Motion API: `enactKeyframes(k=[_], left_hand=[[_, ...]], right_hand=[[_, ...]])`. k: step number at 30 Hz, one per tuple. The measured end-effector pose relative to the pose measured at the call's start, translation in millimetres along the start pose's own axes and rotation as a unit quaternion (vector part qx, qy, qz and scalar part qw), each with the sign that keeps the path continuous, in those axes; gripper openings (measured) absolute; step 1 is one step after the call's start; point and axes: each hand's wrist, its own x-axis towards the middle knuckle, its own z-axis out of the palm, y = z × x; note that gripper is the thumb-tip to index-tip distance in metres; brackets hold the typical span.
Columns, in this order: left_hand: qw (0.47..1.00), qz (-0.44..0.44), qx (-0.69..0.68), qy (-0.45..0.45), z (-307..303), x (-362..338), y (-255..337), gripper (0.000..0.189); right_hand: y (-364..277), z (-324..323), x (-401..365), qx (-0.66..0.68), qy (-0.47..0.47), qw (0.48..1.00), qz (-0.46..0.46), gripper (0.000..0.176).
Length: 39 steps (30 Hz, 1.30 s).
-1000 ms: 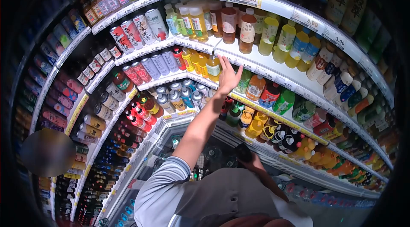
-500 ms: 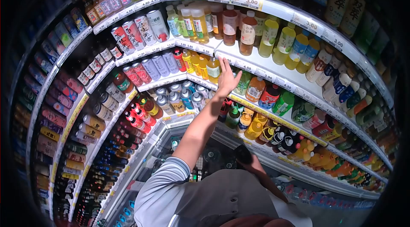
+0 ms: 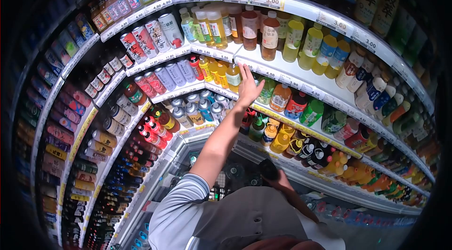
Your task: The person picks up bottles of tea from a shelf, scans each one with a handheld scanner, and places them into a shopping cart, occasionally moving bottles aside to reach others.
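Note:
My left hand (image 3: 249, 87) is stretched out to the shelf with fingers spread, its fingertips at the price strip (image 3: 261, 68). Just left of the fingers stands a pale yellow bottle (image 3: 233, 77), beside a row of small yellow bottles (image 3: 214, 70). A green bottle (image 3: 266, 91) is to the right of the thumb. Low in front of my body, my right hand (image 3: 283, 182) is wrapped round a dark bottle (image 3: 268, 170), seen end-on. Part of that hand is hidden behind the bottle and my apron.
Curved shelves of drinks surround me. Above the left hand stand brown tea bottles (image 3: 270, 38); to the left are tall cans (image 3: 170, 31). A lower shelf holds dark and orange bottles (image 3: 281, 142). A grille ledge (image 3: 249, 149) runs below, with large bottles (image 3: 233, 171) beneath.
The view has shifted slightly. My left hand stays spread at the same part of the shelf, and my right hand still holds the dark bottle low.

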Motion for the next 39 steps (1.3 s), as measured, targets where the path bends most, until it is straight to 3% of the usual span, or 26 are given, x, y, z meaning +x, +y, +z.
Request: enactKeyframes(k=[39], left_hand=[[1.000,-0.001,-0.004,-0.025,-3.3,-1.8,-1.5,0.108]], right_hand=[[11.8,-0.9,8.8,-0.049,0.031,0.998,-0.017,0.039]])
